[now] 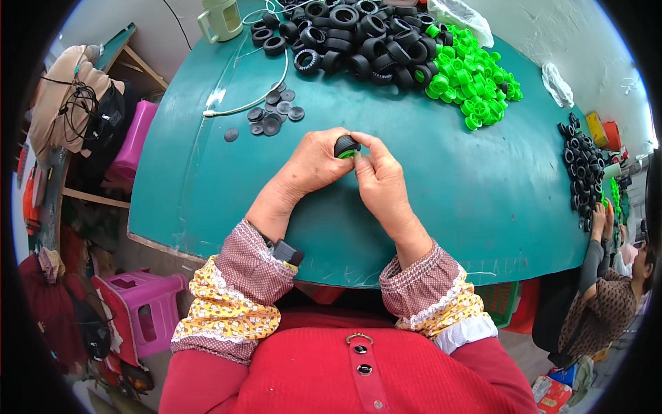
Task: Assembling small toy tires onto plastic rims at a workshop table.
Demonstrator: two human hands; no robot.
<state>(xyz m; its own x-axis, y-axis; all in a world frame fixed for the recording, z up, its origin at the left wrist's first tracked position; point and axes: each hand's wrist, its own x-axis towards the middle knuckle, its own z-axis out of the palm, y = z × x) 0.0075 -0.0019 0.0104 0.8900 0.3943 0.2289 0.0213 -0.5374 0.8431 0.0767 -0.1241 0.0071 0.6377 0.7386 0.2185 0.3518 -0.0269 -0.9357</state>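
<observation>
Over the middle of the green tabletop [469, 186], both my hands close round one small black toy tyre [346, 145] with a bright green wheel hub [347, 154] showing at its lower side. My left hand [317, 160] grips the tyre from the left, fingers curled behind it. From the right, my right hand [379, 172] pinches it, thumb at the green hub and forefinger over the top. Beyond my hands lies a heap of black tyres [345, 38], with a pile of green hubs [476, 79] to its right.
Several flat black discs [272, 124] lie left of my hands, beside a pale cord [284, 69]. A pale mug [221, 21] stands far left. Plastic bags [557, 86] lie along the far edge. At right, a co-worker [607, 297] handles parts near more tyres [583, 162]. Pink stools [148, 303] stand left.
</observation>
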